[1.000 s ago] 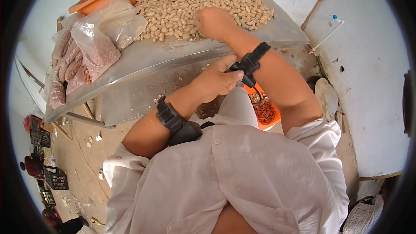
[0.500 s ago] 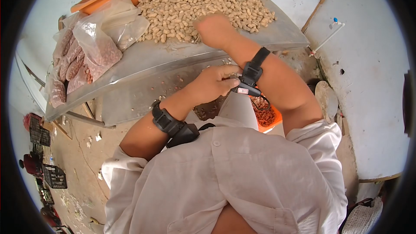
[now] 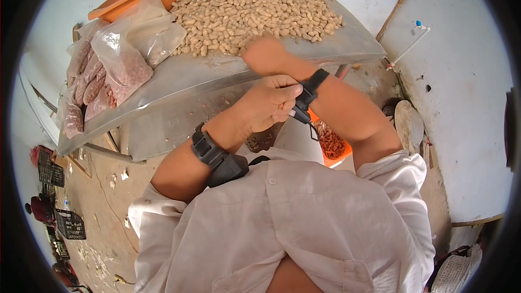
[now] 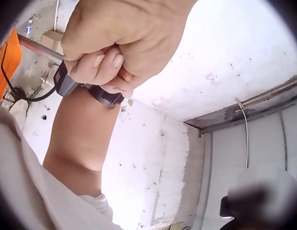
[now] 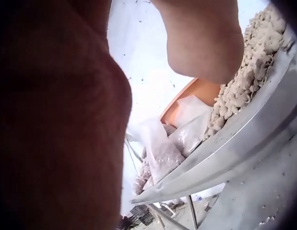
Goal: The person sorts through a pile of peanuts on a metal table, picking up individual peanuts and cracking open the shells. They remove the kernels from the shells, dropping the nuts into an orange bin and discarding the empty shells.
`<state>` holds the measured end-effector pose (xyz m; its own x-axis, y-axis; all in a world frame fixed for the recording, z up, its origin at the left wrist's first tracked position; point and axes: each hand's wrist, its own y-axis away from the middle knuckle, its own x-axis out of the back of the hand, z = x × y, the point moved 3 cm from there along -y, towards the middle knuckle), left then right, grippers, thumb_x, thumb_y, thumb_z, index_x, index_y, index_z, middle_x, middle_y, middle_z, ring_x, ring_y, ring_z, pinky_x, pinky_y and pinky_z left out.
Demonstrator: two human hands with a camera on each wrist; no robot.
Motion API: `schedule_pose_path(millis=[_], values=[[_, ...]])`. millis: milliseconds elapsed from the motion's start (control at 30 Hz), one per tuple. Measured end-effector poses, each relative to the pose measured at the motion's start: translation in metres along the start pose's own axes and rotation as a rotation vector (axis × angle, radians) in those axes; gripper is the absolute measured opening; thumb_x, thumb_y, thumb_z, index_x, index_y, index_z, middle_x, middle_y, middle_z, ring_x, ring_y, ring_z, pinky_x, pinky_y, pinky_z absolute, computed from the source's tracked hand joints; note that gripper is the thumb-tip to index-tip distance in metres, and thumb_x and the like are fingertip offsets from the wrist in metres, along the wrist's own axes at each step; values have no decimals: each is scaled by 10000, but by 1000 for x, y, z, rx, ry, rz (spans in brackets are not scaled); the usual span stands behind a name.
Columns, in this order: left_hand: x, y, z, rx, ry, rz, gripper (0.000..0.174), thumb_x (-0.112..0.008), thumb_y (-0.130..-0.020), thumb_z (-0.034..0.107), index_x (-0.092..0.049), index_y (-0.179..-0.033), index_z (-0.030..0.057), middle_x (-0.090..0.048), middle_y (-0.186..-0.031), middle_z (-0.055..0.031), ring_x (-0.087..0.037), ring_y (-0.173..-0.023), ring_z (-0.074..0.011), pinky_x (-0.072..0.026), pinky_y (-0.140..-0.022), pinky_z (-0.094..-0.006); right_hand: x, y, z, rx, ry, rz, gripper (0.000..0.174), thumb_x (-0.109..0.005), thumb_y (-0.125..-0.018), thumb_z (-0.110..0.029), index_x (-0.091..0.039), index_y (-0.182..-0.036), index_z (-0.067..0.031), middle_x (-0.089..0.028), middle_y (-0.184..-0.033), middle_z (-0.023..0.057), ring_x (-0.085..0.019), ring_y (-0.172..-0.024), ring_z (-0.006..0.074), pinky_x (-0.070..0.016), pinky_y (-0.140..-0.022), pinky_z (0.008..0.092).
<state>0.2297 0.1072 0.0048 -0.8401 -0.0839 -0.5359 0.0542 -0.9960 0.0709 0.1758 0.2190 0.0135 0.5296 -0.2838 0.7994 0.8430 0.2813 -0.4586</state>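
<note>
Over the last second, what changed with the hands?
The right hand drew back off the peanut pile toward the near edge of the tray. The left hand kept to the right forearm and now grips the black wrist strap, fingers curled round it. The pile, the bagged peanuts and the orange bowl below stayed put.

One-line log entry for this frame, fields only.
left hand: grips wrist camera on right arm | right hand: at peanut pile edge, grip unclear | bags: on table beside pile
</note>
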Motion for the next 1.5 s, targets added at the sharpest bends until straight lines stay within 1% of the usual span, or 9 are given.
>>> schedule_pose_path(millis=[300,500,600,800,900,1000,1100,1400,1500], values=[[19,1,0,-93,131,46,128,-575,-904,191,-540,-885,69,-441,-566,25,-352,-424,-52,-340,-430,-201,17,7,4,-191,-136,-161,158,-567,-690,-131,-647,-777,-26,-631,-734,135,-625,-720,314,-492,-598,401],[24,3,-7,-179,-45,133,142,-572,-905,164,-567,-941,26,-457,-606,17,-358,-467,-59,-317,-444,-201,26,14,11,-770,-1342,174,112,-536,-844,-47,-610,-893,22,-639,-821,117,-620,-711,222,-527,-684,334],[26,4,-5,-295,-113,160,140,-566,-908,154,-565,-941,19,-472,-646,12,-371,-504,-50,-307,-458,-192,35,5,13,-824,-2086,502,118,-504,-885,-18,-586,-956,29,-620,-863,98,-613,-739,192,-532,-759,323],[17,6,-17,-471,-105,93,141,-531,-927,136,-548,-989,10,-465,-670,17,-361,-513,-50,-296,-468,-197,54,0,8,-631,-2520,711,140,-505,-897,-49,-582,-987,24,-616,-859,101,-610,-776,218,-527,-767,360],[17,10,-16,-464,-131,102,137,-536,-923,129,-562,-985,10,-491,-703,10,-366,-517,-49,-299,-473,-195,42,10,1,-605,-2069,433,120,-486,-889,-24,-599,-925,-8,-619,-857,108,-608,-781,226,-511,-716,350],[14,13,-23,-367,-174,68,139,-539,-920,126,-572,-981,5,-511,-727,3,-364,-521,-46,-301,-476,-194,42,18,-7,-291,-820,443,144,-506,-820,13,-613,-900,-41,-604,-819,93,-599,-742,234,-485,-657,357],[10,13,-27,-342,-235,102,141,-539,-917,112,-573,-997,1,-510,-736,11,-363,-524,-43,-302,-473,-195,49,19,-6,-230,-371,341,169,-544,-729,-12,-609,-874,-69,-581,-780,82,-584,-722,256,-467,-633,379],[4,18,-21,-250,-420,102,241,-550,-914,122,-562,-1132,20,-454,-702,32,-345,-530,-47,-288,-463,-200,79,8,-20,39,-146,231,90,-563,-687,-99,-568,-772,-69,-544,-723,67,-570,-722,264,-463,-629,371],[11,19,-23,-241,-155,57,207,-545,-916,118,-565,-1095,16,-436,-682,35,-343,-523,-51,-285,-462,-198,84,7,-25,80,-195,252,99,-573,-676,-115,-558,-757,-61,-540,-713,67,-566,-711,266,-459,-617,367]])
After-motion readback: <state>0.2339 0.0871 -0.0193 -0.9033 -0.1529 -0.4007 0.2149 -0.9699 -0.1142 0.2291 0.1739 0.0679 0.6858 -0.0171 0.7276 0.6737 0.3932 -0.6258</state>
